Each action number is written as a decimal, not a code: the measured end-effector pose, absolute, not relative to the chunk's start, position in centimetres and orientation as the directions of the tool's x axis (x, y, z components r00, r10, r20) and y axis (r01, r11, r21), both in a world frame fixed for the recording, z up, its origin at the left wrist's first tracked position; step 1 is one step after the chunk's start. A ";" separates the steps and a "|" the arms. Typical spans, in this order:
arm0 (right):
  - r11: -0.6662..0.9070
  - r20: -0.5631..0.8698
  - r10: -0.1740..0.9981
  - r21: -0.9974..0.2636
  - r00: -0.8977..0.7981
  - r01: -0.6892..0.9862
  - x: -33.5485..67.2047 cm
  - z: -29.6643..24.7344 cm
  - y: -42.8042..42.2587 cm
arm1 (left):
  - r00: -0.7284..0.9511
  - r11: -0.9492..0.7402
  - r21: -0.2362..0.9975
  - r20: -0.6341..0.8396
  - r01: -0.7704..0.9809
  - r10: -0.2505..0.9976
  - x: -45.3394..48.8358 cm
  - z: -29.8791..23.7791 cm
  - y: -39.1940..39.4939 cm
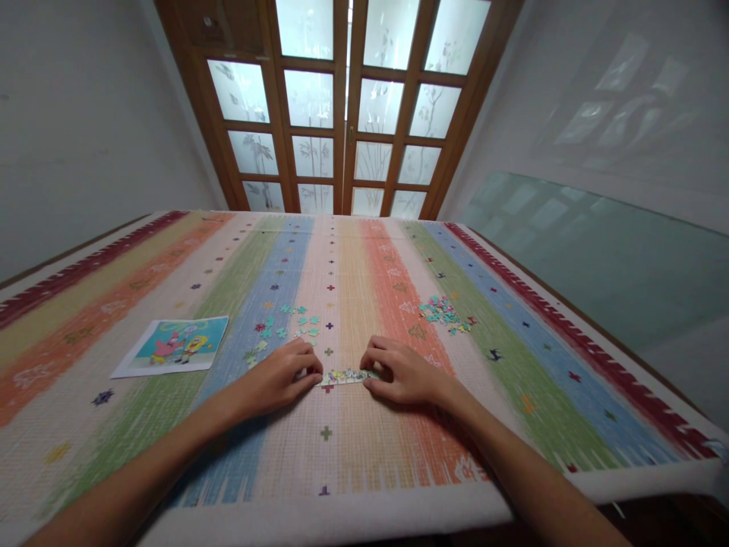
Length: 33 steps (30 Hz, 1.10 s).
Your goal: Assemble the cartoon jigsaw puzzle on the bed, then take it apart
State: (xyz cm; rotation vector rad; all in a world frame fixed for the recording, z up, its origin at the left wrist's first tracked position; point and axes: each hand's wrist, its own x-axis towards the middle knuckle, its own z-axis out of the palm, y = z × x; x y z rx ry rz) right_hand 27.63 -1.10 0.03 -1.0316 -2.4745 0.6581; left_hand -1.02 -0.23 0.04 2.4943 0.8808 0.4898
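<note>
Desk w/ striped cloth takes up most of the view; work sits approx. mid-width, nearer the person than the loose bits, so best to do it flat there w/ forearms low for steadiness. Printed pic lies flat to the L, clear of both arms; easy to glance at for colour & order.

L hand & R hand face each other. L fingers look pinched on the L end of the strip, R fingers on its R end; exact thumb contact on the underside can't be told. Light, even pressure is prob. best: push level, no twist, or the joins may buckle/pop.

Loose pcs, mostly teal, are spread just beyond the L hand; a tighter pile sits beyond the R hand, pcs overlapping. Watch knuckles/wrists vs. the spread, esp. L side.

Puzzle strip, narrow & multi-coloured, is on the cloth btwn the hands. Ends s/b down flat, tabs lined up before pressing. Smallest: one pinkish-red pc at the L edge of the spread; indiv. tabs too small to read.
</note>
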 end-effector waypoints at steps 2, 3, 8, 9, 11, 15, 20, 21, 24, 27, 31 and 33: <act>0.627 0.169 0.731 -0.550 -0.661 0.552 27.5 0.0 -1.2 | 0.734 -0.703 0.514 0.190 0.491 0.652 -0.9 0.0 -0.3; 0.631 0.175 0.727 -0.550 -0.664 0.547 27.5 -0.1 -1.2 | 0.735 -0.707 0.512 0.196 0.488 0.649 -0.9 0.0 -0.4; 0.635 0.176 0.725 -0.545 -0.666 0.547 27.3 -0.3 -1.3 | 0.736 -0.726 0.509 0.235 0.463 0.635 -0.7 -0.1 -0.5; 0.633 0.174 0.727 -0.544 -0.665 0.550 27.3 -0.3 -1.3 | 0.736 -0.728 0.508 0.239 0.461 0.633 -0.7 -0.2 -0.5; 0.634 0.177 0.727 -0.544 -0.664 0.550 27.3 -0.4 -1.3 | 0.735 -0.729 0.506 0.243 0.461 0.633 -0.6 -0.4 -0.6; 0.640 0.185 0.722 -0.547 -0.667 0.541 27.4 -0.5 -1.3 | 0.738 -0.735 0.496 0.245 0.463 0.629 -0.3 -0.6 -0.8; 0.632 0.180 0.728 -0.550 -0.661 0.547 27.4 -0.4 -1.3 | 0.741 -0.730 0.478 0.214 0.489 0.637 -0.9 0.4 -0.4; 0.630 0.178 0.729 -0.551 -0.660 0.547 27.4 -0.4 -1.3 | 0.736 -0.721 0.475 0.199 0.505 0.647 -1.4 0.9 -0.1; 0.623 0.171 0.734 -0.555 -0.657 0.552 27.4 -0.3 -1.3 | 0.727 -0.675 0.456 0.082 0.580 0.681 -3.4 2.6 0.9; 0.618 0.167 0.738 -0.556 -0.654 0.556 27.3 -0.2 -1.3 | 0.691 -0.619 0.431 -0.016 0.657 0.722 -5.9 4.1 2.0; 0.619 0.170 0.739 -0.555 -0.652 0.556 27.2 -0.2 -1.4 | 0.614 -0.543 0.404 -0.061 0.736 0.787 -8.7 4.8 3.2; 0.617 0.167 0.740 -0.554 -0.652 0.559 27.2 -0.2 -1.4 | 0.584 -0.508 0.410 -0.079 0.758 0.808 -9.6 4.6 3.6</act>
